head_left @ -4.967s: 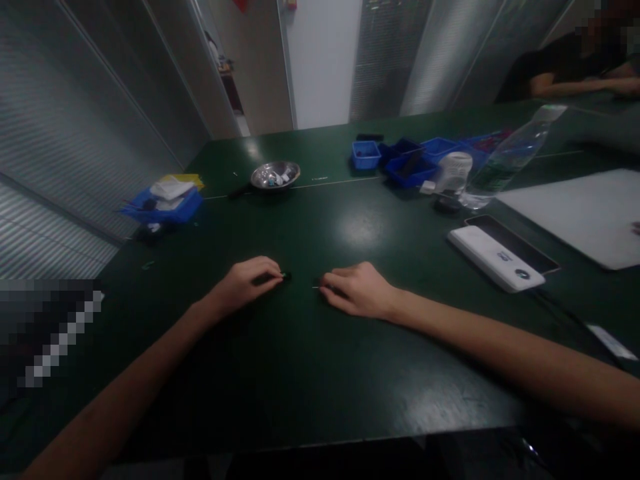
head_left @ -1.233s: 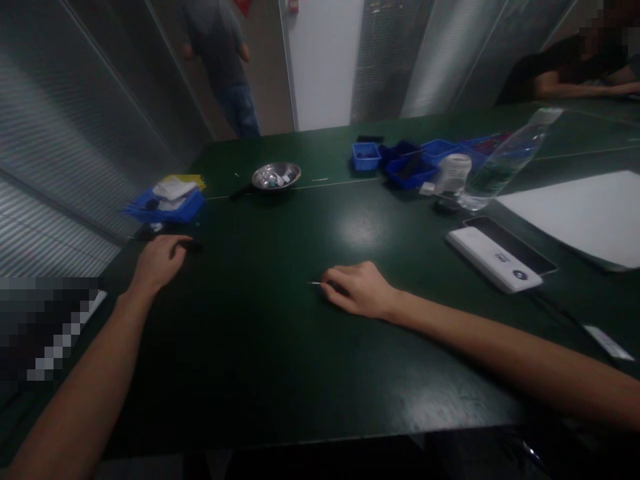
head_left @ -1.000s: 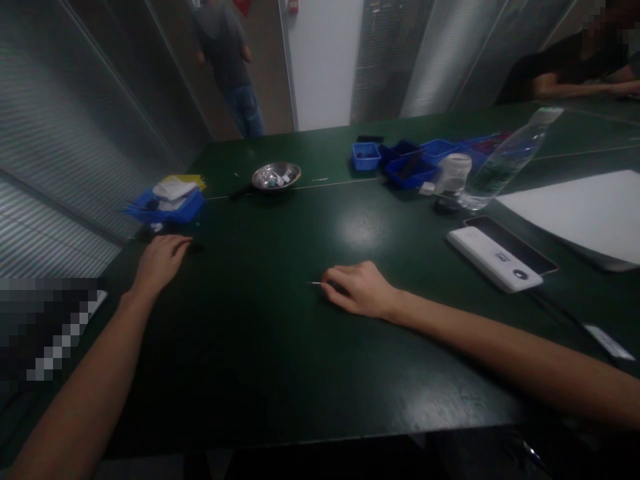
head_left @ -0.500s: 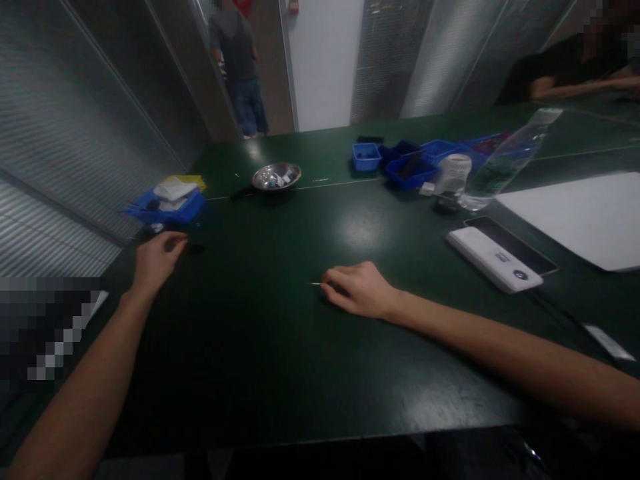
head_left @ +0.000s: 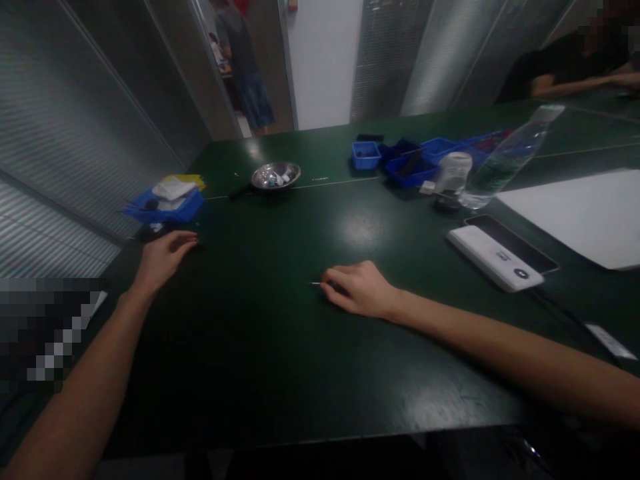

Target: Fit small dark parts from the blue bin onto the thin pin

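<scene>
My right hand [head_left: 360, 290] rests on the green table [head_left: 240, 360], its fingers closed around a slim tool. Only the tool's thin metal tip [head_left: 314, 283] shows, pointing left; the remainder is hidden in the fingers. My left hand [head_left: 167, 255] is at the left side of the table, thumb and fingertips brought together in a pinch. Whatever may be between them is too small to make out. Just beyond that hand stands a blue basket [head_left: 187, 210] with white packets and a yellow item in it.
A metal pan [head_left: 257, 181] with small pieces in it sits further back. Blue bins [head_left: 367, 157], a tilted plastic bottle [head_left: 510, 160], a white power bank [head_left: 493, 257] beside a dark phone [head_left: 530, 250], and a white sheet [head_left: 585, 213] lie rightward. Two people are in the background.
My left hand has moved slightly to the right, still pinched. My right hand and its tool have stayed in place. The person standing at the back has shifted.
</scene>
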A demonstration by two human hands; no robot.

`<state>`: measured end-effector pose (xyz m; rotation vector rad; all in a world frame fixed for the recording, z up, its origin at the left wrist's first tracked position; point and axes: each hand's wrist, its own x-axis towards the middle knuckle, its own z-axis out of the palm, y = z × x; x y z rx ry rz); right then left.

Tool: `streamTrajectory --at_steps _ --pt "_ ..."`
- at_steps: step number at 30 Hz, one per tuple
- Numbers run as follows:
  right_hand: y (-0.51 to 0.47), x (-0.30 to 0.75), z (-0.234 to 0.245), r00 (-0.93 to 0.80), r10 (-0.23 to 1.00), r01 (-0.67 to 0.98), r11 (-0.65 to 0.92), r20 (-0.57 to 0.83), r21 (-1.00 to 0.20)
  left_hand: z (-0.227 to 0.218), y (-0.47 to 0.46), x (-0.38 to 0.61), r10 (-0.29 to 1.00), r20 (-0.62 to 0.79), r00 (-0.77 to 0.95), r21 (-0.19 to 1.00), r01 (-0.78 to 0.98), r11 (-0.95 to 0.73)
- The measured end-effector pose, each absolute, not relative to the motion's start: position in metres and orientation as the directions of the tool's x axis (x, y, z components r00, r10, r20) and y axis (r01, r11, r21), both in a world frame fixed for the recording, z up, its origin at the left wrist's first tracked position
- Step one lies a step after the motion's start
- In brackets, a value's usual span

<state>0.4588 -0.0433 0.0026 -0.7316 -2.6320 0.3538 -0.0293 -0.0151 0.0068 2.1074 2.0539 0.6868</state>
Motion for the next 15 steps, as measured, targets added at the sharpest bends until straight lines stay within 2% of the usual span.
streamTrajectory --at_steps 8,15 --pt "-0.0422 0.4589 -0.0004 -0.784 0.540 0.452 0.835 0.305 -0.315 0.0026 -0.0119 -0.0368 0.971 0.240 0.007 0.377 0.921 -0.099" --pt "-0.0425 0.4591 0.0007 -0.790 0.540 0.449 0.832 0.291 -0.327 0.0008 -0.0145 -0.0360 0.962 0.271 -0.046 0.377 0.924 -0.062"
